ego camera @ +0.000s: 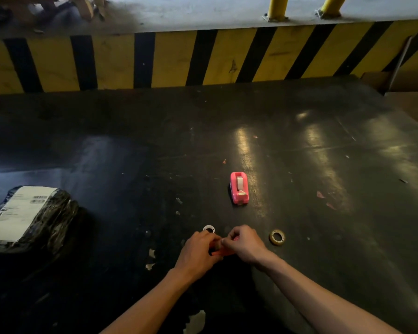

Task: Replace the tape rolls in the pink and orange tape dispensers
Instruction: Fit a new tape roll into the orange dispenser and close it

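**Orange dispenser in both hands, pink one waiting beyond**

Orange tape dispenser (pixel 223 252) sits low over the table (pixel 323 237), mostly hidden. My left hand (pixel 198 251) and right hand (pixel 245 244) are both closed around it, fingertips meeting on top. It looks like light, stiff plastic, likely slick, so I would pinch the side walls, away from the cutter. Just behind my left hand lies a white core (pixel 208 229); right of my right hand, a tan tape roll (pixel 276 236), best gripped by its rim. Farther off stands the pink dispenser (pixel 239 187), roll seated.
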The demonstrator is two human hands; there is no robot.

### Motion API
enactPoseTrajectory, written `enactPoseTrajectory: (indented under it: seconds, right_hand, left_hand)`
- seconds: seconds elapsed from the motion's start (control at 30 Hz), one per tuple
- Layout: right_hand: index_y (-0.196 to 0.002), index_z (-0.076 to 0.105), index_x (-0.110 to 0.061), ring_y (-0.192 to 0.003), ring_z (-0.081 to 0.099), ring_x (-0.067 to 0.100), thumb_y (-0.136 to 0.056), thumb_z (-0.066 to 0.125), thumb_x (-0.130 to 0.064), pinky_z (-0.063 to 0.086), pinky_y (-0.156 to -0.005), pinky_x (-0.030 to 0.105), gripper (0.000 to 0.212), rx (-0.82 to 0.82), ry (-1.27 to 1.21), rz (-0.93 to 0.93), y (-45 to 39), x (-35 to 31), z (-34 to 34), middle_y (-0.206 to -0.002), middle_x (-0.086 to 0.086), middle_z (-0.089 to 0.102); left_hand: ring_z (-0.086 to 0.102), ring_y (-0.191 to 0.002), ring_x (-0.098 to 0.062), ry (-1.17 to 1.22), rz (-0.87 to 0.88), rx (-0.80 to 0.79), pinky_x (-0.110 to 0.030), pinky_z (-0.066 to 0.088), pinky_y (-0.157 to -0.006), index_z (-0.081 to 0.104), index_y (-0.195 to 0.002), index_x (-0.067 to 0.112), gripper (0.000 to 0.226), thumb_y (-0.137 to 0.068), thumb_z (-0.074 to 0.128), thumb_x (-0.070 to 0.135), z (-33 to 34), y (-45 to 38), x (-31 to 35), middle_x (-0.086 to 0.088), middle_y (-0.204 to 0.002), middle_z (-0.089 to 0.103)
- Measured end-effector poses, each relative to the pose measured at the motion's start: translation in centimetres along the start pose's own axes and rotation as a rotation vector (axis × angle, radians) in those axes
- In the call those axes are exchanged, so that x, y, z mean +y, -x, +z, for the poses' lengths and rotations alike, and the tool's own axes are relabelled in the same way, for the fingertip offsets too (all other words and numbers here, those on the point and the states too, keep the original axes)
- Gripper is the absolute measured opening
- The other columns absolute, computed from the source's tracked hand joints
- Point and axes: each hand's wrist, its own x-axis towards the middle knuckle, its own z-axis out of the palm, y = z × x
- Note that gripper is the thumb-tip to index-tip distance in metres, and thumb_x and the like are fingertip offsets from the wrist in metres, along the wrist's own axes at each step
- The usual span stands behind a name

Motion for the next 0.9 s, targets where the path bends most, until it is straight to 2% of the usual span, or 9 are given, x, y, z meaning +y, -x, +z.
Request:
enactPoseTrajectory:
  seconds: [0.07,0.13,0.17,0.23,0.3,0.47,0.67,0.77,0.9]
  right_hand:
    - [-0.067,0.065,-0.025,-0.072,0.063,0.009,-0.082,0.069,-0.039,0.045,-0.055,0.022,0.021,0.014,0.003,0.026,0.1,0.2,-0.5,-0.080,-0.003,0.068]
    - [-0.078,0.070,-0.025,-0.088,0.066,0.018,-0.084,0.063,-0.046,0.053,-0.070,0.030,0.024,0.045,0.078,0.036,0.3,0.5,-0.8,-0.092,0.001,0.069]
    - [-0.086,0.074,-0.024,-0.097,0.064,0.022,-0.084,0.060,-0.053,0.054,-0.079,0.034,0.032,0.057,0.143,0.026,0.4,0.6,-0.9,-0.099,0.003,0.068]
    - [-0.094,0.074,-0.025,-0.106,0.058,0.024,-0.081,0.056,-0.066,0.051,-0.086,0.038,0.047,0.091,0.257,-0.006,0.9,0.4,-0.6,-0.109,0.003,0.062]
    - [-0.094,0.072,-0.027,-0.108,0.053,0.022,-0.078,0.057,-0.071,0.049,-0.086,0.038,0.050,0.137,0.322,-0.044,1.2,-0.1,-0.1,-0.111,0.000,0.057]
    - [-0.093,0.064,-0.028,-0.102,0.048,0.019,-0.076,0.058,-0.061,0.041,-0.081,0.037,0.038,0.223,0.390,-0.140,1.2,-0.5,1.4,-0.098,-0.007,0.045]
    - [-0.091,0.064,-0.031,-0.098,0.046,0.016,-0.081,0.061,-0.053,0.040,-0.080,0.037,0.025,0.297,0.430,-0.204,1.0,-0.2,2.5,-0.096,-0.009,0.047]
    - [-0.093,0.065,-0.031,-0.098,0.047,0.015,-0.084,0.062,-0.046,0.041,-0.082,0.036,0.018,0.288,0.402,-0.242,0.9,-0.3,3.1,-0.100,-0.008,0.051]
    - [-0.091,0.063,-0.033,-0.093,0.043,0.012,-0.087,0.059,-0.043,0.036,-0.078,0.032,0.011,0.243,0.334,-0.233,0.9,-0.1,2.9,-0.094,-0.012,0.043]
  left_hand:
    - [0.045,-0.094,0.001,-0.004,-0.007,0.011,-0.016,0.035,-0.075,0.062,-0.123,0.035,0.046,-0.081,0.078,0.039,0.2,0.0,-0.1,0.013,-0.113,0.062]
    - [0.046,-0.095,-0.001,-0.009,-0.011,0.013,-0.018,0.036,-0.077,0.062,-0.124,0.035,0.047,-0.080,0.078,0.040,0.3,0.0,-0.3,0.014,-0.114,0.061]
    - [0.046,-0.095,-0.001,-0.010,-0.011,0.008,-0.017,0.036,-0.076,0.062,-0.124,0.034,0.047,-0.080,0.078,0.041,0.4,0.0,-0.3,0.014,-0.112,0.061]
    - [0.045,-0.092,0.002,-0.010,-0.004,-0.004,-0.013,0.034,-0.071,0.062,-0.122,0.035,0.045,-0.081,0.078,0.043,0.4,0.0,-0.4,0.018,-0.106,0.056]
    - [0.045,-0.090,0.003,-0.003,0.000,-0.005,-0.012,0.032,-0.068,0.062,-0.119,0.037,0.041,-0.081,0.078,0.043,0.3,-0.1,-0.4,0.018,-0.106,0.057]
    - [0.046,-0.094,0.004,0.041,-0.012,-0.010,-0.011,0.035,-0.072,0.062,-0.124,0.034,0.043,-0.084,0.077,0.041,0.3,-0.1,-0.5,0.013,-0.119,0.063]
    - [0.052,-0.104,-0.002,0.088,-0.031,-0.042,-0.021,0.044,-0.088,0.064,-0.123,0.030,0.042,-0.085,0.077,0.038,0.3,-0.3,-0.7,0.009,-0.121,0.064]
    - [0.051,-0.101,-0.001,0.083,-0.035,-0.044,-0.020,0.044,-0.086,0.064,-0.125,0.027,0.042,-0.085,0.077,0.035,0.3,-0.4,-0.8,0.007,-0.122,0.064]
    - [0.054,-0.098,-0.004,0.095,-0.039,-0.032,-0.018,0.042,-0.081,0.065,-0.122,0.030,0.040,-0.084,0.077,0.037,0.2,-0.2,-0.8,0.008,-0.116,0.065]
